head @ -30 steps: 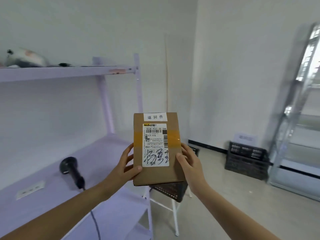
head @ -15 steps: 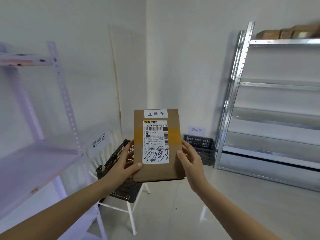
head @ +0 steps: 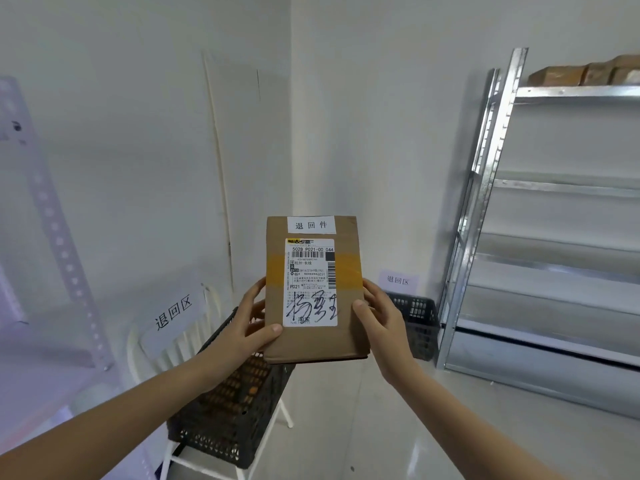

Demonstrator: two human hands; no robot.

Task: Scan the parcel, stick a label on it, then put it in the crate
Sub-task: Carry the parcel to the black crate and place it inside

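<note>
I hold a flat brown cardboard parcel (head: 346, 336) upright in front of me. It has a yellow tape band, a white shipping label with a handwritten signature, and a small white sticker (head: 311, 224) at its top edge. My left hand (head: 246, 329) grips its lower left side, thumb on the front. My right hand (head: 380, 318) grips its lower right side. Below and left of the parcel, a black mesh crate (head: 225, 407) sits on a white chair; brown items show inside it. A second black crate (head: 417, 318) stands on the floor behind my right hand.
A silver metal rack (head: 498, 188) stands at the right with brown boxes (head: 585, 72) on its top shelf. A pale purple shelf unit (head: 59, 237) is at the left. White paper signs hang on the chair back (head: 173, 311) and on the wall (head: 398, 280).
My view has swung right, from the purple shelf with the scanner to the room corner with the crates. The parcel stays in both hands, same grip.
</note>
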